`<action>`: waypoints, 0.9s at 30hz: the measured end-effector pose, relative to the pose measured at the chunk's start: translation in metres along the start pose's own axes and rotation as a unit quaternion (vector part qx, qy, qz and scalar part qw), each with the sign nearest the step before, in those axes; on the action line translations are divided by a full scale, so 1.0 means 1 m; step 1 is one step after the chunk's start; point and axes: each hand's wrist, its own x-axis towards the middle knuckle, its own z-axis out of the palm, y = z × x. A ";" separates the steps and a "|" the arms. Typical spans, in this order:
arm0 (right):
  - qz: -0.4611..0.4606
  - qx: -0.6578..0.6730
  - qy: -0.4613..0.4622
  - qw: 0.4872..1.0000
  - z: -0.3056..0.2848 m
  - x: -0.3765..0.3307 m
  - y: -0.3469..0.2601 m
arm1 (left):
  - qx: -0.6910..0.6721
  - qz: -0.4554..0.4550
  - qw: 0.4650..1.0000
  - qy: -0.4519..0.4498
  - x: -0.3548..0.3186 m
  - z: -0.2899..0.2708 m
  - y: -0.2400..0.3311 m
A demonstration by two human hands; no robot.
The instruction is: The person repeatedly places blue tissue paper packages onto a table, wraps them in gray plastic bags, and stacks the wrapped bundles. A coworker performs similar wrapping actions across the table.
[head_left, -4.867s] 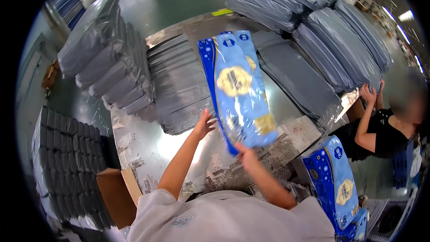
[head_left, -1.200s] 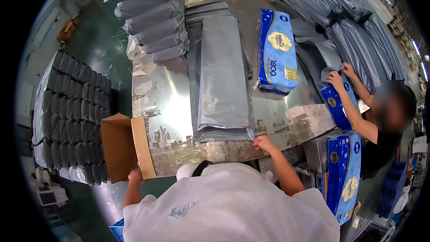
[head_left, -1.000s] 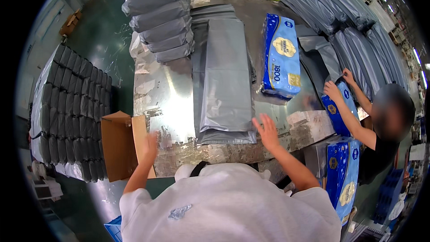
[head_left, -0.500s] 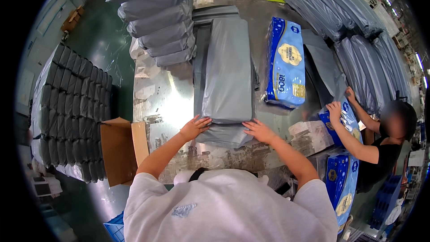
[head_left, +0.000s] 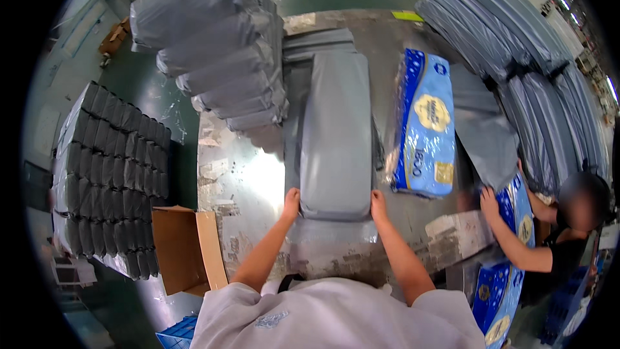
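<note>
A long package in a grey plastic mailing bag (head_left: 337, 136) lies in front of me on the metal table, its smooth top facing up. At its near left corner is my left hand (head_left: 292, 204), fingers curled in against the bag's edge. The near right corner is gripped the same way by my right hand (head_left: 378, 207). My fingertips are partly hidden by the package. Right of it lies a blue tissue pack (head_left: 423, 123) in clear film. Flat grey bags (head_left: 320, 42) lie beyond and under the package.
Grey wrapped packages (head_left: 219, 58) are piled high at the far left, and more (head_left: 491, 19) at the far right. A co-worker (head_left: 536, 252) at the right handles a grey bag (head_left: 484, 132) and a blue pack (head_left: 515, 210). An open cardboard box (head_left: 177, 249) stands left of the table (head_left: 242, 174).
My hands went from lying spread on the bag's near end to curled at its near corners. The loose near end no longer shows as a grey flap. The view has shifted.
</note>
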 end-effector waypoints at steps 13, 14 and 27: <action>0.102 0.287 -0.217 0.927 0.012 -0.096 -0.219 | -0.245 -0.048 0.952 -0.180 -0.059 -0.055 0.239; 0.045 0.294 -0.203 0.933 0.012 -0.117 -0.225 | -0.214 -0.008 0.961 -0.173 -0.073 -0.062 0.246; -0.224 0.280 -0.335 0.871 0.155 -0.151 -0.542 | -0.106 0.458 0.878 0.090 -0.070 -0.229 0.443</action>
